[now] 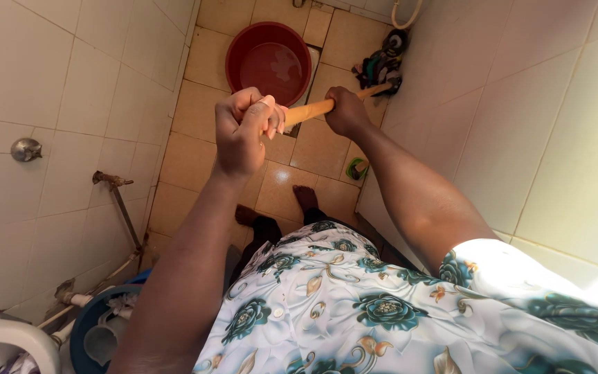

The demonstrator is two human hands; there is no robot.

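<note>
A: Your left hand (243,128)?
B: Fisted round the near end of the stick (311,109). Your right hand (345,109) clamps it further down.
A: Where's the stick?
B: Slanting over the floor (195,156), near the red basin (268,61), far end at the rags (381,66).

I see a tan tiled floor (188,163), wet sheen near mid-frame. A red basin (268,61) holding water stands on it at the far end. A heap of dark cloths (381,66) lies by the right wall. A small green item (358,168) sits at that wall's foot. My bare feet (305,197) rest on the tiles.
</note>
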